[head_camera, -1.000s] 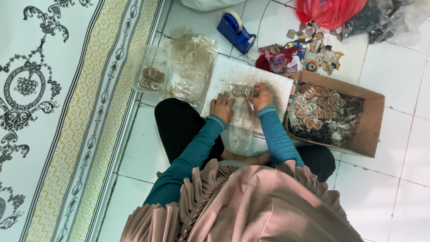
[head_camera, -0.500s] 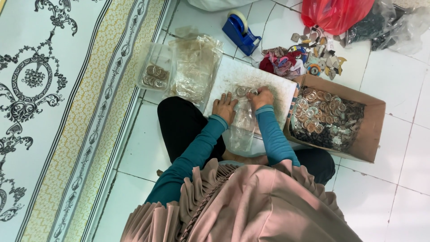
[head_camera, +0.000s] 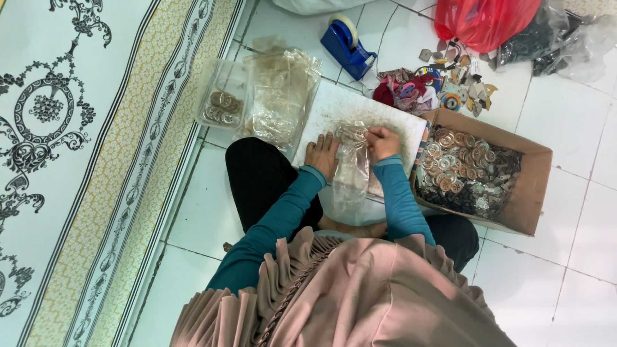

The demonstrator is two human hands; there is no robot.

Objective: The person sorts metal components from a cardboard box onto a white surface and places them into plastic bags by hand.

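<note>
A clear plastic bag (head_camera: 350, 177) lying on the white board (head_camera: 334, 106) is pinched by the left hand (head_camera: 322, 153) and the right hand (head_camera: 383, 141), few round metal pieces seemingly bagged, while the brown cardboard box (head_camera: 536, 186) remains largely full.

One head-worn camera looks steeply down, fairly near, over the white board (head_camera: 360, 112) and tiled floor (head_camera: 565, 135).

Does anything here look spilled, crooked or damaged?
Only one thing stands out: a loose scatter of small mixed pieces lies directly on the white tiled floor, beside the red plastic bag, outside any container. The round metal items stay inside the brown cardboard box and the clear plastic tub.
</note>
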